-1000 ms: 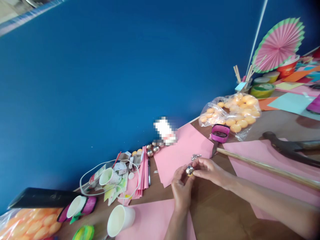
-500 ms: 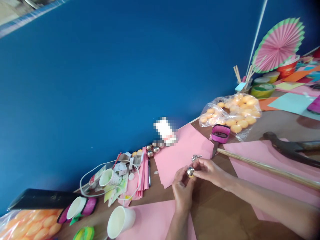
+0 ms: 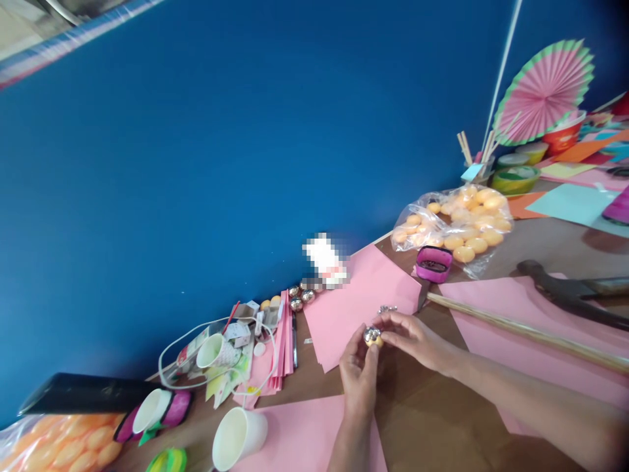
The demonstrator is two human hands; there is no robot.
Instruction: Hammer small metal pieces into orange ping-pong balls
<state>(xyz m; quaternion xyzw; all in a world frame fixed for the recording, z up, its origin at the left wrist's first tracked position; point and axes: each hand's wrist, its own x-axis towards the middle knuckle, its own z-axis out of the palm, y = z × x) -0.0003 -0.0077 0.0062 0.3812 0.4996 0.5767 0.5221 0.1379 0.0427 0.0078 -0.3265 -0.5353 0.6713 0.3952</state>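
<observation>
My left hand [image 3: 358, 375] pinches a small orange ball partly covered with shiny silver pieces [image 3: 372, 336] just above the brown table [image 3: 432, 419]. My right hand [image 3: 411, 337] reaches in from the right, its fingertips closed on the same ball. A little heap of loose silver pieces [image 3: 386, 308] lies on a pink paper sheet [image 3: 356, 301] just beyond my hands. Three finished silver balls [image 3: 301, 296] sit by the blue wall.
A clear bag of orange balls [image 3: 457, 226] and a magenta box [image 3: 433, 262] lie at the right. A long wooden stick [image 3: 531, 334], a hammer [image 3: 570, 288], paper cups [image 3: 238, 436], a white cable [image 3: 196, 328] and a pink paper fan [image 3: 543, 92] surround the work spot.
Both hands stay on the ball and shift only slightly; the ball has turned a little between the fingers. The camera view has tilted a bit.
</observation>
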